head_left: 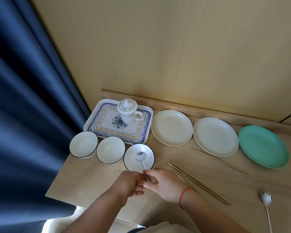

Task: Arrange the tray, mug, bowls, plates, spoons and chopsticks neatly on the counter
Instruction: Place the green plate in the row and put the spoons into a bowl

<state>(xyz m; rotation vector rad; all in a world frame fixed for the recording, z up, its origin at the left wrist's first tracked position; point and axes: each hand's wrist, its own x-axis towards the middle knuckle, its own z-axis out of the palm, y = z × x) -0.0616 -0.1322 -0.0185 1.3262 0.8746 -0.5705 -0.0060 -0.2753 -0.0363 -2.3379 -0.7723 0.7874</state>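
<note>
Right hand (163,184) grip clamped on spoon (140,156) in bowl (148,151); left hand (130,184) grip unclear; chopsticks (202,184) beside right wrist.

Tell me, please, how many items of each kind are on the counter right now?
patterned tray: 1
lidded mug: 1
white bowls: 3
plates: 3
spoons: 2
chopsticks: 4
Total: 14
</note>
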